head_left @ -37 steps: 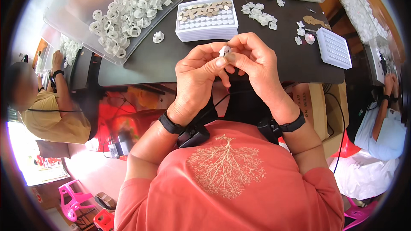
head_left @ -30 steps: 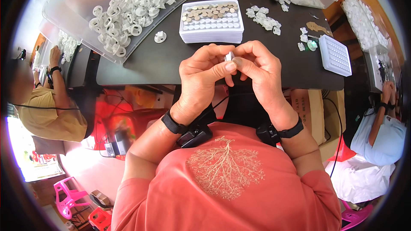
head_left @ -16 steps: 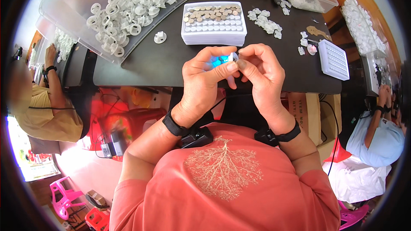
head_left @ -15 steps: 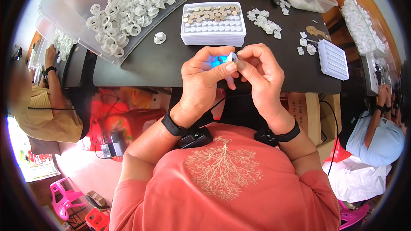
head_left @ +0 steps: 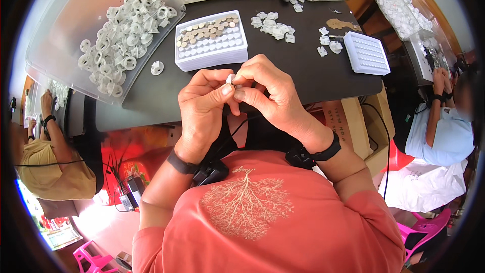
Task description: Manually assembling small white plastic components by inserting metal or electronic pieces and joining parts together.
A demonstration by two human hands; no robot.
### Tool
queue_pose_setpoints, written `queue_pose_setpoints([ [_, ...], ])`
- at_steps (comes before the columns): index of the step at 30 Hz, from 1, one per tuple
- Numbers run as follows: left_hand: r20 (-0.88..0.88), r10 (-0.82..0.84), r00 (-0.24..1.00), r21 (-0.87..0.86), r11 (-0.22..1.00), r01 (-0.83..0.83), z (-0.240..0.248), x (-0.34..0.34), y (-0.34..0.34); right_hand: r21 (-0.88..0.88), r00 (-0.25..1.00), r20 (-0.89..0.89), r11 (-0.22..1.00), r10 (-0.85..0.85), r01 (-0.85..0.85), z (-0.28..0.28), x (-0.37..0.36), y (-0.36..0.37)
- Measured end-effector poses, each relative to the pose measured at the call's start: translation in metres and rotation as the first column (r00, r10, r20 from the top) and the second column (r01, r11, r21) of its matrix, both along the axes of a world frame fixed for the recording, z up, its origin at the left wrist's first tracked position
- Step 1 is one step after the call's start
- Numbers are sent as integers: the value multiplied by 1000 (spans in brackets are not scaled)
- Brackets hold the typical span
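- I see both bare forearms angled inward from below, a black wristband (head_left: pixel 182 163) on the left one, the hands meeting fingertip to fingertip in front of the chest.
- The left hand (head_left: pixel 198 108) has its thumb and forefinger narrowed in a pinch, the other fingers curled behind; it grips a small white plastic piece (head_left: pixel 230 78).
- The right hand (head_left: pixel 268 91) arches over from the other side, thumb and forefinger close together at that same piece; from my feed I cannot tell whether it grips anything of its own.
- The piece sits right at the left fingertips, between the two hands and mostly covered by them, its visible top pale and rounded.
- Just beyond the hands I have a white plastic tray (head_left: pixel 212 57), rectangular with ridged sides, bearing dull metallic discs (head_left: pixel 208 30) and rows of round white forms.
- Left of the left hand, one translucent fitting (head_left: pixel 157 67) rests on the smooth black desk (head_left: pixel 318 83); past it, a clear bin (head_left: pixel 53 50) holds a heap of ring-shaped fittings (head_left: pixel 129 40).
- Beyond the right hand lie angular white clips (head_left: pixel 275 28); farther right is a shallow, dimpled white tray (head_left: pixel 366 53).
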State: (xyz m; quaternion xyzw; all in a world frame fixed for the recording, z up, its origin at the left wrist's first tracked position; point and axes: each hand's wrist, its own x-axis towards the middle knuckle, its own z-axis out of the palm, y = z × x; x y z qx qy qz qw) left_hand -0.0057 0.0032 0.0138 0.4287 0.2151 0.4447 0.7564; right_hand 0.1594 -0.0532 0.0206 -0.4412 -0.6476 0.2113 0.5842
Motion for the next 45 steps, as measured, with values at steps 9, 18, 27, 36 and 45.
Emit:
queue_pose_setpoints([
  [9,-2,-61,998,9,998,61,-2,-3,4,126,364,808,739,-463,662,3,85,23],
  [18,44,-86,995,-22,996,87,-1,-8,5,110,565,647,796,-512,596,4,90,14],
  [27,-33,-60,998,40,997,62,-7,-9,4,215,456,754,833,-473,509,-4,92,-3],
  [36,-39,-69,997,57,996,71,-7,-7,5,177,520,675,799,-524,575,-2,93,-7],
  [45,-32,-82,996,59,995,84,-8,-11,8,177,435,772,814,-464,554,-4,89,-3],
])
